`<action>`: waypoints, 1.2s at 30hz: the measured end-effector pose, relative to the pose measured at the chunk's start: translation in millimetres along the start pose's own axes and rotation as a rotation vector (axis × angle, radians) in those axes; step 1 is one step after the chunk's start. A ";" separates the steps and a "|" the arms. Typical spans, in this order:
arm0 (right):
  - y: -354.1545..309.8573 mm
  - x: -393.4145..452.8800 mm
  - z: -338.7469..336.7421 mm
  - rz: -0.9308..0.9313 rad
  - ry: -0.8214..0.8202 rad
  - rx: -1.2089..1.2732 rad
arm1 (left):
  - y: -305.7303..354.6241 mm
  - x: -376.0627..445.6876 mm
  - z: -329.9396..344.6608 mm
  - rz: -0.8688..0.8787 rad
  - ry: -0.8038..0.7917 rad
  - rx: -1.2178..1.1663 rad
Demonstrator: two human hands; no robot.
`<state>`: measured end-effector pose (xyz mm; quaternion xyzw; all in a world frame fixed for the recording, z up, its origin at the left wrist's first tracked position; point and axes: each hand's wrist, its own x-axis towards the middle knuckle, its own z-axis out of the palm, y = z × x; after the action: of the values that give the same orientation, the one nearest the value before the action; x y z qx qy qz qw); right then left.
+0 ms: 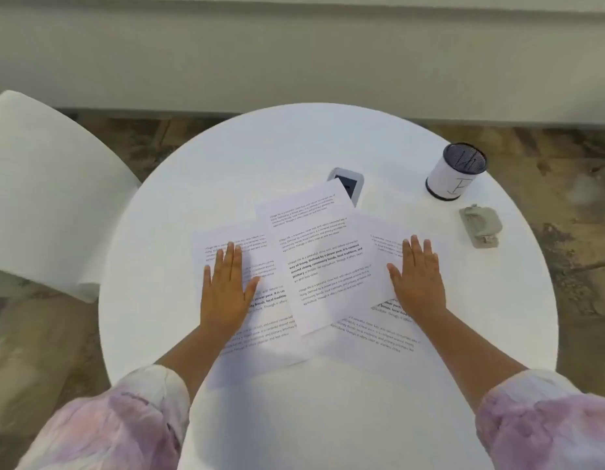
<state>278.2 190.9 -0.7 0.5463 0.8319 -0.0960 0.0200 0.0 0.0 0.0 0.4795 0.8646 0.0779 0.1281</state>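
Note:
Three printed sheets lie overlapping on a round white table [179, 205]. The left sheet [260, 344] is under my left hand [226, 290], which rests flat on it with straight fingers. The middle sheet [321, 259] lies tilted on top of the other two. My right hand [418, 276] presses flat on the right sheet [382, 337]. Neither hand grips anything.
A small white device with a dark screen [350, 183] is partly covered by the middle sheet's far corner. A mesh cup with a white label [455, 171] and a grey hole punch [480, 225] stand at the right. A white chair [47, 195] is at the left.

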 end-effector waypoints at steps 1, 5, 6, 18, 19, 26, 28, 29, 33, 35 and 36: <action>1.9 -3.1 2.7 0.018 -0.013 0.003 | -2.6 -2.7 2.9 -0.046 -0.008 0.003; 17.0 -9.6 16.6 0.043 -0.071 0.079 | -16.5 -12.3 16.7 -0.143 0.048 0.033; 20.1 -11.0 18.4 0.050 -0.079 0.103 | -20.5 -13.6 18.7 -0.164 0.041 0.043; 51.6 -21.5 27.1 0.056 0.008 0.092 | -34.8 -19.5 28.9 -0.229 0.042 0.010; 51.0 -21.8 26.7 0.053 0.012 0.090 | -34.8 -19.3 29.4 -0.229 0.045 0.013; 48.2 -21.7 23.5 0.048 0.031 0.092 | -33.2 -18.1 29.2 -0.223 0.039 0.024; 48.8 -21.4 23.6 0.052 0.028 0.088 | -31.6 -16.5 29.3 -0.229 0.023 0.027; 49.2 -21.1 24.0 0.053 0.026 0.088 | -30.9 -15.8 29.0 -0.230 0.018 0.028; 44.7 -18.0 20.5 0.091 -0.017 0.086 | -26.2 -14.7 22.1 -0.217 0.040 0.062; 35.7 -15.2 16.7 0.165 -0.014 0.100 | -21.8 -14.5 18.8 -0.232 0.065 0.067; 29.5 -13.7 15.0 0.197 0.007 0.105 | -19.9 -14.1 18.1 -0.253 0.068 0.047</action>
<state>309.6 187.1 -17.6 0.6258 0.7682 -0.1352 -0.0022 -3.6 -22.2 -20.3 0.3667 0.9236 0.0571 0.0964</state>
